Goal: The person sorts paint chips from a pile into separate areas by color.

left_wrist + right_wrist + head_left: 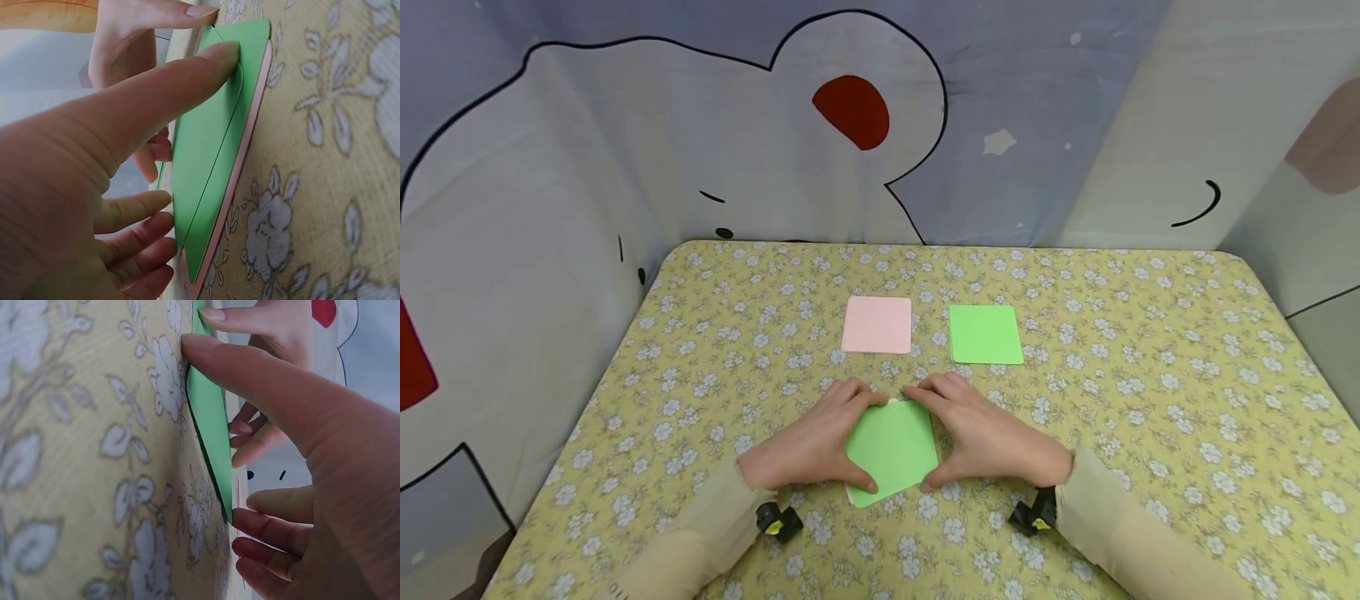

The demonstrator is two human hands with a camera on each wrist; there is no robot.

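Green square cards [891,454] lie at the table's near middle, slightly turned, between both hands. In the left wrist view two green layers overlap out of line, and a pink card [242,156] shows along the edge beneath them. My left hand [823,437] holds the left side, its thumb on the green surface and its fingertips at the far edge. On the right side my right hand [985,429] holds the cards between its thumb at the near corner and its fingers at the far corner.
Farther back lie a pink square [877,325] and, right of it, a green square [986,334], which looks like more than one layer. A yellow floral cloth [1120,383] covers the table. A printed curtain [1015,125] hangs behind its far edge.
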